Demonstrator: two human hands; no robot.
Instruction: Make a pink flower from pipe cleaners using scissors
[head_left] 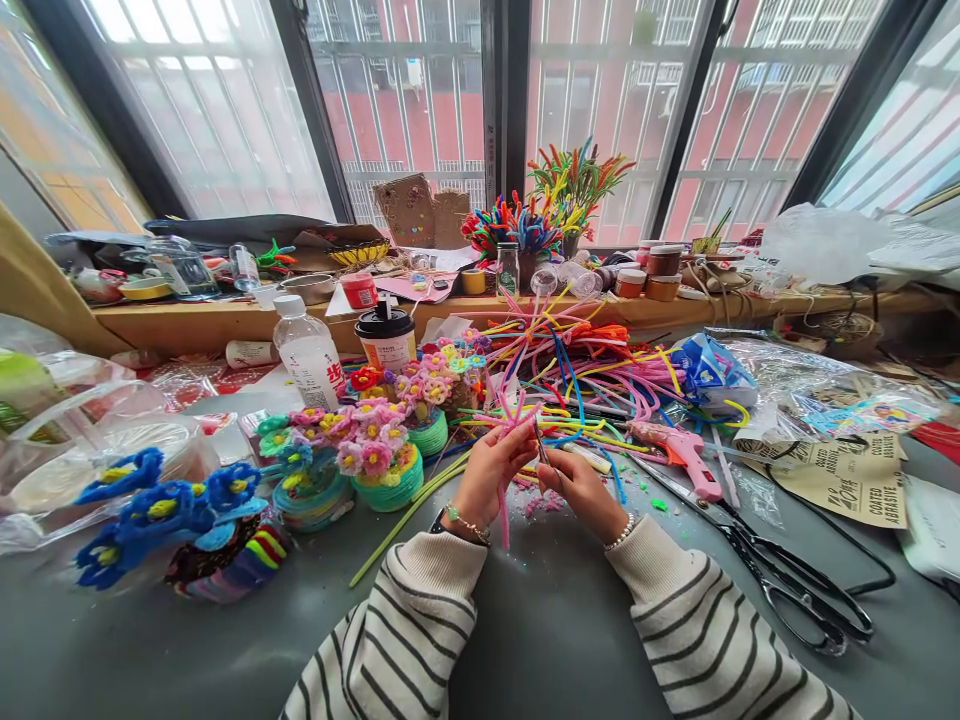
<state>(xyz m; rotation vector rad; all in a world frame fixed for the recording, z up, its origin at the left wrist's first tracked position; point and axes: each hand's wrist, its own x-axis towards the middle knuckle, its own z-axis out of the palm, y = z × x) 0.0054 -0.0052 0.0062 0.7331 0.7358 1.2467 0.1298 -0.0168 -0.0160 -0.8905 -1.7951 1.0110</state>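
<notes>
On the left I see blue fuzzy flowers (154,510), then a pink cluster (375,440); the left hand (495,470) pinches pink fuzzy stems (504,515) above the grey table (517,640), the right hand (576,487) has its fingers round a slim metal tool (539,440) beside them, and black scissors (795,580) lie rightward.

From afar I saw the left hand (486,475) pinching pink pipe cleaners (511,414) toward five o'clock, the right hand (579,488) gripping a slim metal tool (539,442) beside them; black shears (739,537) lay on the desk (540,630) at four o'clock, blue flowers (161,510) at eight.
</notes>
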